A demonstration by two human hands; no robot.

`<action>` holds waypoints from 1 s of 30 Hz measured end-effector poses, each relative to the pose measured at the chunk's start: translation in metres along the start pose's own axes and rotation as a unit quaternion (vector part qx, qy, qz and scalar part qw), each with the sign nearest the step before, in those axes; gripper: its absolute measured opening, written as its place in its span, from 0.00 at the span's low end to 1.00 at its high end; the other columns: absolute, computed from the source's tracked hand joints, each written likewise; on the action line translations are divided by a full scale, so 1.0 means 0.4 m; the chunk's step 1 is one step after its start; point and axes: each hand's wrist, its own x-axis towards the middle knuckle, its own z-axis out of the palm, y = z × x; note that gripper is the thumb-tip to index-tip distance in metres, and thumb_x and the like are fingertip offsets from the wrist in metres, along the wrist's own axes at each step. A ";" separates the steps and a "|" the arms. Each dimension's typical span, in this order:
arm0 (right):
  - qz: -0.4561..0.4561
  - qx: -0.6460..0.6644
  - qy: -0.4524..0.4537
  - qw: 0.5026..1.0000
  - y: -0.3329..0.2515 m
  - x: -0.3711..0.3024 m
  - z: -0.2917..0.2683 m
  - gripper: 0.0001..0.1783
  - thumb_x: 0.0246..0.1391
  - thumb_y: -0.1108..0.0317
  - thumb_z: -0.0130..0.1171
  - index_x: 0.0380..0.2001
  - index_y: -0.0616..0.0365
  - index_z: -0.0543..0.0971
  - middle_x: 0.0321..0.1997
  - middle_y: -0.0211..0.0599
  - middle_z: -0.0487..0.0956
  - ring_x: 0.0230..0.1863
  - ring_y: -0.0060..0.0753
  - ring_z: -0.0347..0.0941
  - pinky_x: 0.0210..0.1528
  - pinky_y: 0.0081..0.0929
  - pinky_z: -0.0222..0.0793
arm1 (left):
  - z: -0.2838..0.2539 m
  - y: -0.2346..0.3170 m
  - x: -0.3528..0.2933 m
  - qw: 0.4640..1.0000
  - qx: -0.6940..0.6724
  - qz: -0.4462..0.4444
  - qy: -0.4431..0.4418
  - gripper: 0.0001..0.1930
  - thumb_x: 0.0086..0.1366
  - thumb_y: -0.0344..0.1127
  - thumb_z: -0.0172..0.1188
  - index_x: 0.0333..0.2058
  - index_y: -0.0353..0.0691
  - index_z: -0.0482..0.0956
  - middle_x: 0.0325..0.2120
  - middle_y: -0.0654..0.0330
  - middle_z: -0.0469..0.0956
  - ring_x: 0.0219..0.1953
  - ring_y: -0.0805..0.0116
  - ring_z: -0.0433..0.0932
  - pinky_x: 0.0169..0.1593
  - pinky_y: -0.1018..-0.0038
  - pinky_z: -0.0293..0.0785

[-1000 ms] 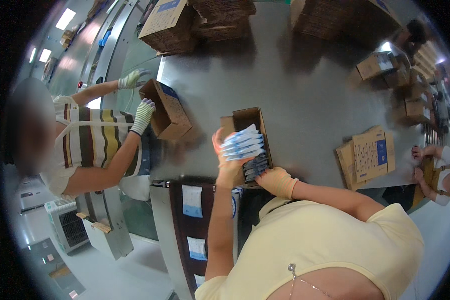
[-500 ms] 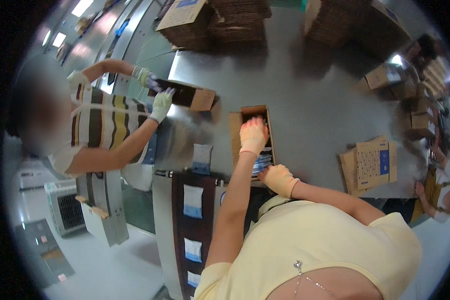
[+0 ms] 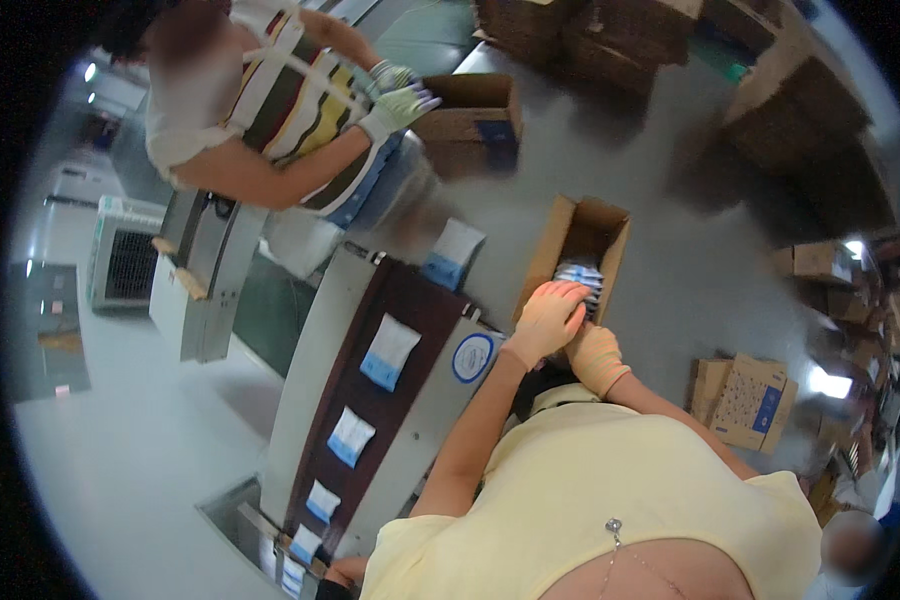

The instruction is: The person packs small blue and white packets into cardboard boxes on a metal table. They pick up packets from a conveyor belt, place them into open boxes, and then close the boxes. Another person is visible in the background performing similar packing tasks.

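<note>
An uncovered cardboard box (image 3: 542, 262) stands on the metal table in front of me, its near end close to my body. White-and-blue packets (image 3: 582, 279) are packed in a row in its near part; the far part shows a dark inside. My left hand (image 3: 550, 320), in a pale orange glove, lies over the near packets with fingers stretched out. My right hand (image 3: 598, 360), gloved alike, grips the near right corner of the box; some of its fingers are hidden behind my left hand.
Left of me a conveyor belt (image 3: 365, 400) carries several packets (image 3: 390, 352), with another packet (image 3: 454, 254) at its far end. A co-worker's gloved hand (image 3: 400, 110) touches another box (image 3: 470, 125). Flat cardboard pieces (image 3: 755, 400) lie right; cardboard stacks (image 3: 800, 110) stand far right.
My left hand has drawn back from the box's far part to the packets at its near end. The view has turned, showing more of the conveyor. The co-worker's box now stands upright.
</note>
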 end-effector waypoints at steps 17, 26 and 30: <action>-0.071 -0.035 0.063 0.995 0.020 0.014 0.061 0.08 0.51 0.69 0.52 0.36 0.53 0.72 0.36 0.35 0.74 0.40 0.36 0.75 0.35 0.34 0.75 | -0.496 -0.231 -1.073 0.680 0.234 -0.695 0.021 0.28 0.48 0.36 0.70 0.51 0.53 0.74 0.50 0.63 0.74 0.54 0.56 0.70 0.57 0.64 0.68; -0.047 -0.002 0.034 0.998 0.023 0.010 0.041 0.09 0.50 0.70 0.53 0.37 0.53 0.72 0.36 0.34 0.74 0.41 0.36 0.74 0.35 0.34 0.74 | -0.541 -0.372 -0.615 0.842 0.079 -0.528 0.076 0.20 0.51 0.48 0.66 0.33 0.36 0.78 0.26 0.59 0.76 0.29 0.61 0.74 0.34 0.65 0.68; -0.047 0.002 0.022 0.999 0.027 0.007 0.026 0.11 0.48 0.70 0.54 0.37 0.55 0.72 0.35 0.34 0.73 0.41 0.36 0.73 0.34 0.35 0.74 | -0.496 -0.419 -0.269 0.909 -0.104 -0.374 0.151 0.22 0.56 0.46 0.62 0.38 0.28 0.78 0.36 0.51 0.74 0.39 0.60 0.72 0.44 0.68 0.67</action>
